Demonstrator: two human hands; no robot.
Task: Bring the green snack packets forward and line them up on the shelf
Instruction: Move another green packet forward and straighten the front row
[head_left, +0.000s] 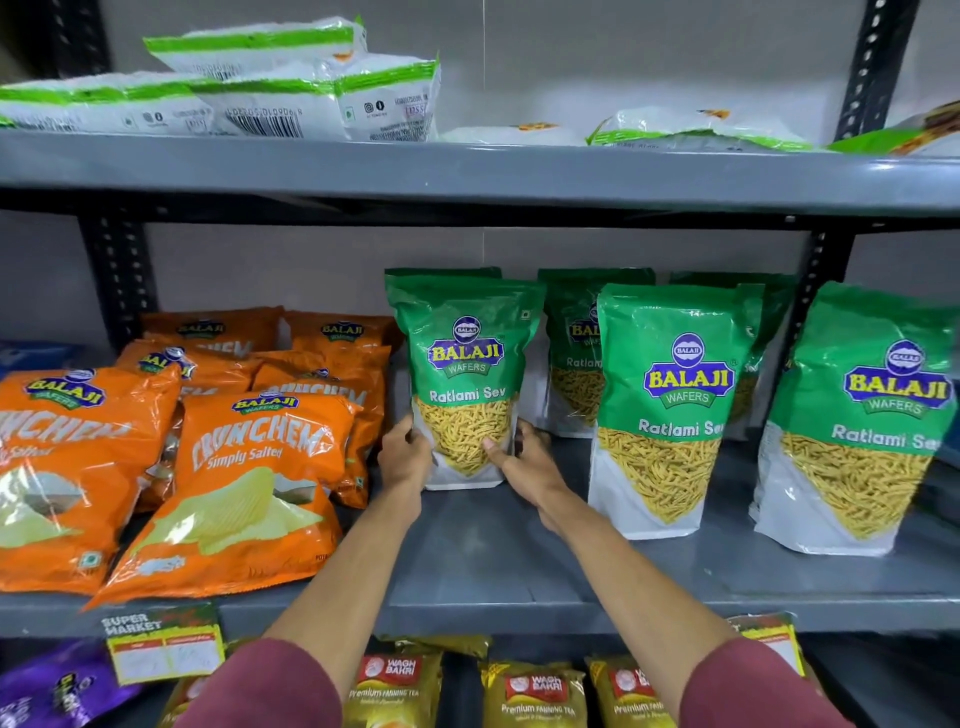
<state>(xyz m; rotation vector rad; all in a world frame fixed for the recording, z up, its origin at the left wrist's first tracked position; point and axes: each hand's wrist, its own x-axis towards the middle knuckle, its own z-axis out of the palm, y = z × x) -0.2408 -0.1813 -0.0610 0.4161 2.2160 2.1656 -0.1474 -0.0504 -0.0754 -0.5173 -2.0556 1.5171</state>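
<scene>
Several green Balaji Ratlami Sev packets stand upright on the grey middle shelf (493, 561). My left hand (404, 457) and my right hand (522, 457) grip the lower sides of one green packet (465, 364), which stands mid-depth on the shelf. Another green packet is partly hidden right behind it. Two green packets stand further forward on the right: one (670, 400) beside my right hand and one (867, 415) at the frame's right edge. More green packets (571, 353) stand at the back, partly hidden.
Orange Crunchem chip bags (244, 488) lie piled on the left half of the same shelf, touching my left wrist area. White-and-green packets (311, 98) lie on the upper shelf. Tea packets (535, 691) and a price tag (166, 649) sit below the shelf's front edge.
</scene>
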